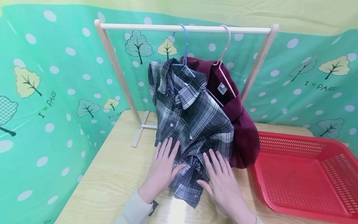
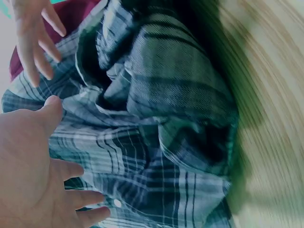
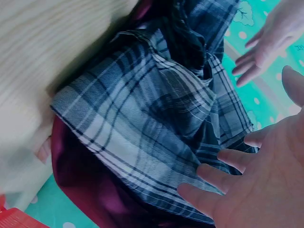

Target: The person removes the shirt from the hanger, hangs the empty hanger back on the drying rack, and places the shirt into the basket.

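A grey plaid shirt hangs from a blue hanger, its lower part bunched and one cuffed sleeve end lying on the table. My left hand, fingers straight, lies over the shirt's lower left front; in the left wrist view its fingertips are right at the cloth near a white button. My right hand spreads its straight fingers over the lower right side of the shirt. Behind hangs a maroon garment on a pink hanger, partly hidden by the plaid shirt.
Both hangers hook on the white bar of a wooden rack standing on the wooden table. A red plastic basket is at the right, close to the maroon garment. Green patterned cloth covers the walls behind and left.
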Demonstrator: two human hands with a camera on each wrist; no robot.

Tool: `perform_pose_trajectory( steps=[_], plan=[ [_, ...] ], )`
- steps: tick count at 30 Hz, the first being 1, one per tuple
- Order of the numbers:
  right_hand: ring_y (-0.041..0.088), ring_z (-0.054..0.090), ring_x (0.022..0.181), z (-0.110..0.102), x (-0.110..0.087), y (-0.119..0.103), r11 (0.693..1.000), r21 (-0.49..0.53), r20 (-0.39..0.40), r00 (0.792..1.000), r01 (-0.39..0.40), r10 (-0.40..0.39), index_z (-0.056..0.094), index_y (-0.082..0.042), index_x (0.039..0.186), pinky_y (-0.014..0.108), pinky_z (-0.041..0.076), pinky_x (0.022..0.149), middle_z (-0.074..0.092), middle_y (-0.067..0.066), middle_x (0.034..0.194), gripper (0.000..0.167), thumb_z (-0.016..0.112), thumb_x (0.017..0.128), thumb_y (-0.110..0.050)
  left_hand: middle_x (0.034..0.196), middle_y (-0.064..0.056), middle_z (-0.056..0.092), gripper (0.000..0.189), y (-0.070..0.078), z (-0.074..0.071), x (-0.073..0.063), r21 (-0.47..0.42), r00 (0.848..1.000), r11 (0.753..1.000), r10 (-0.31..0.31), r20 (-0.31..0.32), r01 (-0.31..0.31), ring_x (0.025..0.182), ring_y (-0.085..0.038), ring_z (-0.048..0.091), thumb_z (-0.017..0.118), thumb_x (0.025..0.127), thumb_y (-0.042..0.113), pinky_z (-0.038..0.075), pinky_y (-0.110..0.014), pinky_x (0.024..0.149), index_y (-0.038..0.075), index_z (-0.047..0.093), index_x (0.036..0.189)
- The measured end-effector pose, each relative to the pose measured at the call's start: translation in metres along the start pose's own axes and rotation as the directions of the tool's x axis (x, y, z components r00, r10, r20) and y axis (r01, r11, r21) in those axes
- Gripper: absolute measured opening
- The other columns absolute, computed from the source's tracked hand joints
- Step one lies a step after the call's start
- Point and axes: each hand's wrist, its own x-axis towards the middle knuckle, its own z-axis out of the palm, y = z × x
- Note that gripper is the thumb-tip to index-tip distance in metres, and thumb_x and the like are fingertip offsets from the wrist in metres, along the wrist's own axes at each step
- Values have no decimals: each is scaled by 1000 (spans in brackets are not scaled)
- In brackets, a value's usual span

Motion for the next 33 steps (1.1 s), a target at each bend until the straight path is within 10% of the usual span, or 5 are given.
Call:
perform_pose_trajectory(
  steps=[33],
  plan=[
    [38,25,147,-29,44,2,997,34,-63,995,75,-73,25,-5,156,53,25,120,27,20,160,77,25,103,-61,159,-24,28,79,-48,-26,25,-32,996,996,-85,-34,84,147,-40,26,52,97,54,18,-56,123,8,27,156]
  ],
)
